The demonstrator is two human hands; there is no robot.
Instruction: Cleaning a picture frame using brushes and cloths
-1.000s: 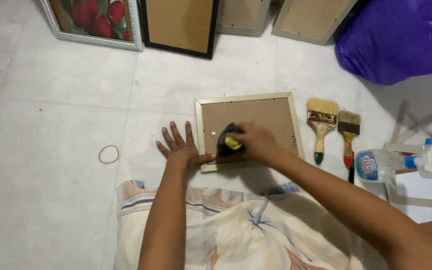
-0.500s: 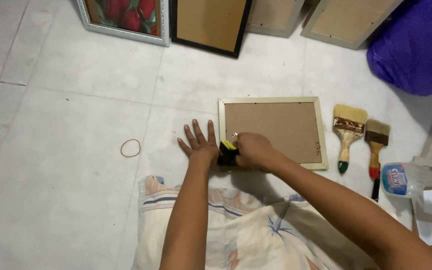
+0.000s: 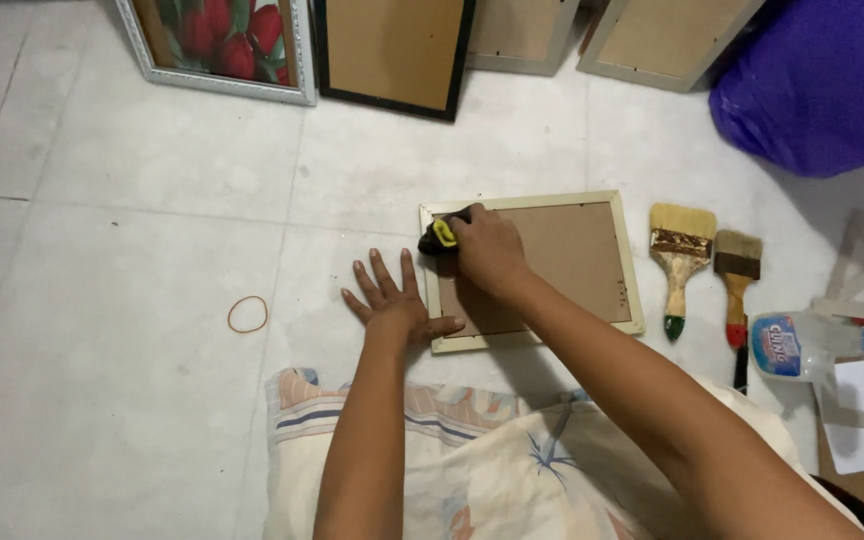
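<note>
A cream picture frame (image 3: 628,262) lies face down on the tiled floor, its brown backing board up. My right hand (image 3: 489,250) is shut on a black and yellow sponge (image 3: 438,235) and presses it on the frame's top left corner. My left hand (image 3: 392,299) lies flat on the floor, fingers spread, with the thumb touching the frame's lower left edge.
Two paintbrushes (image 3: 680,257) (image 3: 737,277) lie right of the frame, then a clear spray bottle (image 3: 812,343). A rubber band (image 3: 248,313) sits to the left. Framed pictures (image 3: 222,45) (image 3: 392,50) lean along the back, beside a purple bag (image 3: 812,85). Floral cloth (image 3: 512,470) covers my lap.
My right hand moved the sponge from the frame's lower left up to its top left corner. The left hand stayed flat by the frame's edge. The camera view shifted.
</note>
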